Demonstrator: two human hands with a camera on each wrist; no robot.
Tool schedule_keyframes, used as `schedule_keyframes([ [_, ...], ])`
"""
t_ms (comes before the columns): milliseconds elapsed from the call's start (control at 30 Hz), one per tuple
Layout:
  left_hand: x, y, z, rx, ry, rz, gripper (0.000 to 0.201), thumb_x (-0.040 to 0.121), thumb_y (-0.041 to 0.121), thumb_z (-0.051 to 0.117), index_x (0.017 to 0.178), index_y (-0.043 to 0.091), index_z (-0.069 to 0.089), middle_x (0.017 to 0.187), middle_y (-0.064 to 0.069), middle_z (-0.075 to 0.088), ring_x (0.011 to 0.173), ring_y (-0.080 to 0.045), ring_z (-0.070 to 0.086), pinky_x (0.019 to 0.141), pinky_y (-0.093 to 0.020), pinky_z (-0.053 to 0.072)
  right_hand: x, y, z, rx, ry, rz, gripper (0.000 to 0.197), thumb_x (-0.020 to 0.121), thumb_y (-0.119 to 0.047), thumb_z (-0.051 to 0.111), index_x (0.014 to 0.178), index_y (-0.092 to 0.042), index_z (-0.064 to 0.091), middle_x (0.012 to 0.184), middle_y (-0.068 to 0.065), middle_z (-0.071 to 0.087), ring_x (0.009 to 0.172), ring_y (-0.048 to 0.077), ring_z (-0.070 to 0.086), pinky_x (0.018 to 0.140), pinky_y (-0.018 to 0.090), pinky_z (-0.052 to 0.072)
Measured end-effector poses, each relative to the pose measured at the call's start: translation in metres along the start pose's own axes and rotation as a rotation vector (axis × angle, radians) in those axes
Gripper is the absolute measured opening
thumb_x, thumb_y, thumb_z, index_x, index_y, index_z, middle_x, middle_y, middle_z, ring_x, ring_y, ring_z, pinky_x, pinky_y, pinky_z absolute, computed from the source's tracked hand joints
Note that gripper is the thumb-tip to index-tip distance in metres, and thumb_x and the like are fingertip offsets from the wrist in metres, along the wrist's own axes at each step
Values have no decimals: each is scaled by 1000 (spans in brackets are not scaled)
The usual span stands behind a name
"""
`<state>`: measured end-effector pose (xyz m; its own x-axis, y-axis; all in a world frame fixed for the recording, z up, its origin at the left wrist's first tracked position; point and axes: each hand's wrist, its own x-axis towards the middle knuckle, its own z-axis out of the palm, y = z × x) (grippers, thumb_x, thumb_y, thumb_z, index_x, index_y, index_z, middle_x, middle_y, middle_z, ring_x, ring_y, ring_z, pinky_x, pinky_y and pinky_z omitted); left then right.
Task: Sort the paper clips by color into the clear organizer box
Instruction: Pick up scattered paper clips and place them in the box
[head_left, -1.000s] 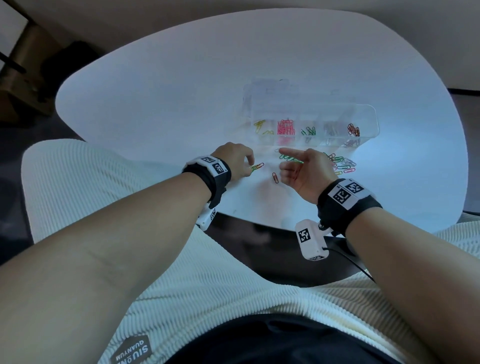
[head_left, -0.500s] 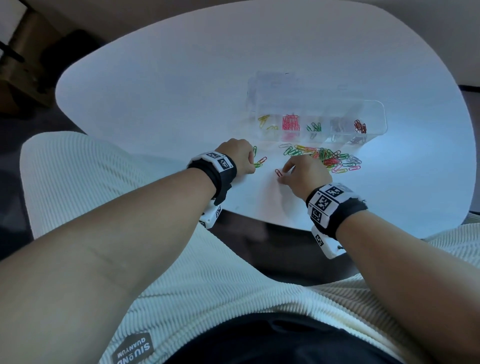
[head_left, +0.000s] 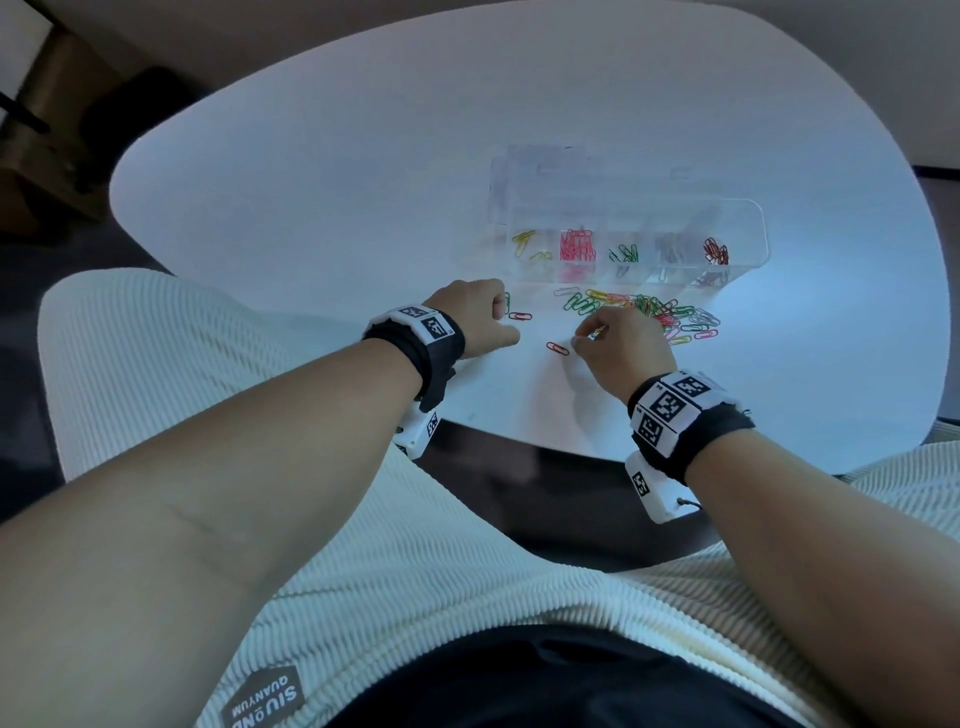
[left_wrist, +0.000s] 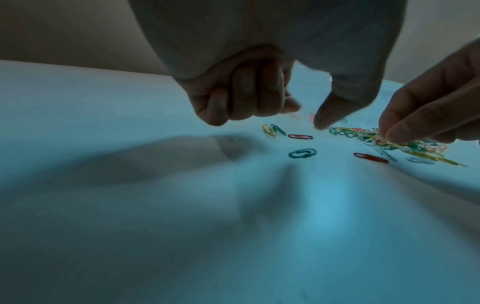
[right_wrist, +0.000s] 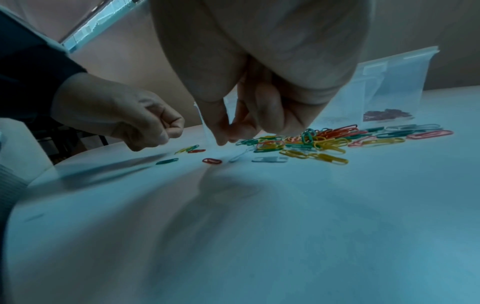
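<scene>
Pinching low at the pile's near edge, right hand (head_left: 621, 345) has thumb and forefinger nearly together; whether a clip is caught between them I cannot tell.
Left hand (head_left: 480, 319) is curled into a loose fist, thumb pointing down, nothing visibly held; it seems parked beside 4 strays so it can take them next; a red clip (head_left: 520, 316) lies just by its knuckles, another red clip (head_left: 557, 348) just left of the right fingertips (right_wrist: 221, 142); the mixed pile (head_left: 654, 314) sits on the table (head_left: 311, 182) right in front of the box (head_left: 748, 228), likely to keep each carry short; yellow, pink, green, dark and red clips already lie in separate compartments; much remains unsorted.
</scene>
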<state>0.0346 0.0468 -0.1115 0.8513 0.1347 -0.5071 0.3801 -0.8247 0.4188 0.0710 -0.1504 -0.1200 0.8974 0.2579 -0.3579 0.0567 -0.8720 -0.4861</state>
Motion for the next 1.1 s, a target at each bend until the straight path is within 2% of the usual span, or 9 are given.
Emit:
schedule_keyframes([
  [133, 5, -5, -2, 22, 70, -53, 14, 82, 24, 55, 96, 25, 54, 82, 4, 56, 75, -22, 54, 63, -27, 41, 3, 1, -3, 29, 41, 18, 8, 88, -23, 61, 86, -21, 68, 85, -1, 65, 79, 19, 60, 69, 29, 51],
  [333, 11, -10, -2, 53, 122, -100, 33, 86, 43, 59, 108, 20, 50, 91, 1, 55, 83, -26, 55, 69, -30, 42, 10, 8, -14, 106, 113, 82, 11, 84, -21, 60, 89, -18, 70, 90, 3, 70, 81, 20, 60, 70, 27, 45],
  [400, 14, -9, -1, 54, 117, -95, 30, 87, 42, 57, 108, 22, 53, 93, 0, 58, 83, -26, 56, 69, -30, 43, 11, 11, -17, 139, 135, 117, 12, 83, -20, 59, 89, -18, 70, 92, 4, 70, 82, 21, 60, 69, 27, 42],
  [500, 16, -7, -2, 39, 123, -107, 15, 88, 27, 51, 99, 23, 61, 98, -1, 65, 81, -25, 57, 66, -29, 44, 12, 16, -25, 155, 187, 172, 16, 84, -18, 57, 91, -16, 70, 93, 5, 71, 81, 22, 58, 69, 26, 40],
  [600, 14, -5, -2, 64, 73, -119, 16, 87, 24, 53, 97, 16, 62, 95, -4, 64, 83, -27, 60, 66, -29, 44, 14, 20, -30, 139, 214, 219, 17, 83, -19, 56, 92, -19, 71, 95, 4, 72, 86, 24, 61, 70, 26, 43],
  [700, 10, -5, 1, 103, 25, -133, 25, 91, 31, 41, 94, 8, 52, 84, -6, 57, 77, -28, 54, 65, -32, 41, 20, 21, -30, 81, 213, 228, 21, 83, -21, 56, 96, -24, 72, 99, 3, 73, 90, 25, 65, 71, 27, 47],
  [833, 11, -2, -4, -57, 73, -138, 29, 94, 25, 31, 68, 13, 37, 71, -5, 45, 69, -27, 41, 61, -31, 31, 28, 20, -29, -46, 172, 132, 28, 89, -25, 55, 111, -28, 72, 113, 3, 70, 98, 28, 65, 81, 31, 52],
  [933, 11, 7, -10, -141, 86, -43, 36, 100, 23, 30, 64, 15, 32, 68, -3, 40, 72, -26, 40, 64, -32, 30, 36, 17, -30, -142, 116, 70, 27, 91, -27, 58, 114, -29, 71, 116, 6, 68, 102, 31, 64, 82, 32, 49],
  [1100, 1, 36, -14, -167, -84, 150, 37, 104, 28, 29, 68, 18, 32, 69, 0, 44, 74, -23, 46, 59, -31, 31, 39, 15, -34, -175, 79, 53, 19, 89, -20, 57, 97, -20, 74, 100, 9, 71, 87, 31, 65, 68, 27, 44],
])
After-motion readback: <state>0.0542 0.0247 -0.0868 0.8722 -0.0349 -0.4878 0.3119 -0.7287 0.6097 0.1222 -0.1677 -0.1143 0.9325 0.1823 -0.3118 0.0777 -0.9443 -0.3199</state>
